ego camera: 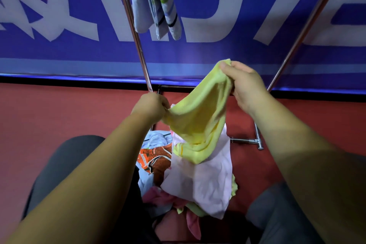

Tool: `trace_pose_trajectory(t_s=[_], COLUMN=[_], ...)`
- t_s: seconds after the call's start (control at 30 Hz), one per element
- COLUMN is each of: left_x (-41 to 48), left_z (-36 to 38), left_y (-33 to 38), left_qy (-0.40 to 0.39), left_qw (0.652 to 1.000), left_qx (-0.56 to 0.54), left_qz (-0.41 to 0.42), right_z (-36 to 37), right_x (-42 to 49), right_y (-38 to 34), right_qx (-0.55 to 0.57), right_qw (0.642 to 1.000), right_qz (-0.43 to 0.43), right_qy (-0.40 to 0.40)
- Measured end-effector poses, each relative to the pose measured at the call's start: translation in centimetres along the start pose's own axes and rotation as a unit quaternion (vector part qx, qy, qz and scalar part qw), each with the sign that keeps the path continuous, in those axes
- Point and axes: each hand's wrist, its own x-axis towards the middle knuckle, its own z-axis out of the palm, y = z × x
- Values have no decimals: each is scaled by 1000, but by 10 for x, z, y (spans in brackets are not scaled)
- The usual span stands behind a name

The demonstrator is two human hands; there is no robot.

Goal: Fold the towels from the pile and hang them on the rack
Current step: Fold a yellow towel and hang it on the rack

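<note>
Pinching one upper corner of a soft pale-yellow terry towel (200,117), the right hand (245,87) had its thumb and fingers clamped on the cloth, the thumb pressed flat over the edge. The left hand (152,107), lower and just to the left, was closed in a fist on the opposite corner, its fingers curled around the bunched fabric. Between the two hands the yellow towel sagged in a loose sling, its lower end drooping onto a pale-pink cloth (206,180). That cloth lay on top of a heap of mixed towels (156,158) on the red floor (59,115), between the person's dark-trousered knees. Beyond the hands rose the shiny metal legs of a rack (136,37), where folded grey striped towels (156,4) hung in front of a blue banner with white letters (227,51).
</note>
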Motion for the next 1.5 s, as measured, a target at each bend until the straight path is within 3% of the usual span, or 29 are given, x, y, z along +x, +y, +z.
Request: trace_pose_trajectory(t_s=[0.13, 0.2, 0.3, 0.4, 0.5, 0.7, 0.97, 1.07, 1.27, 1.5], left_x=[0, -1, -5, -8, -10, -11, -5, -4, -3, 0], left_z=[-3, -4, -6, -5, -6, -10, 3, 6, 4, 7], left_y=[7, 13, 22, 28, 37, 49, 45, 46, 48, 49], left_qy=[42, 38, 18, -8, -40, -74, -52, -52, -54, -50], left_qw=[995, 982, 948, 925, 881, 822, 869, 880, 876, 854], left_qx=[-89, -183, -314, -379, -471, -564, -490, -470, -475, -515], left_qz=[-7, -23, -44, -27, -28, -5, 37, 42, 63, 50], right_z=[9, 10, 10, 8, 8, 8, 13, 14, 14, 17], right_x=[-14, -17, -15, -10, -7, -4, -7, -7, -5, -5], right_y=[-9, -2, 11, 20, 23, 25, 22, 22, 26, 31], right_qx=[-16, -42, -78, -109, -114, -152, -185, -212, -265, -239], right_qw=[982, 971, 971, 970, 967, 976, 966, 965, 956, 967], right_qz=[61, 80, 84, 94, 99, 43, 10, 11, 12, -10], right_qy=[-178, -222, -210, -196, -204, -147, -178, -151, -127, -86])
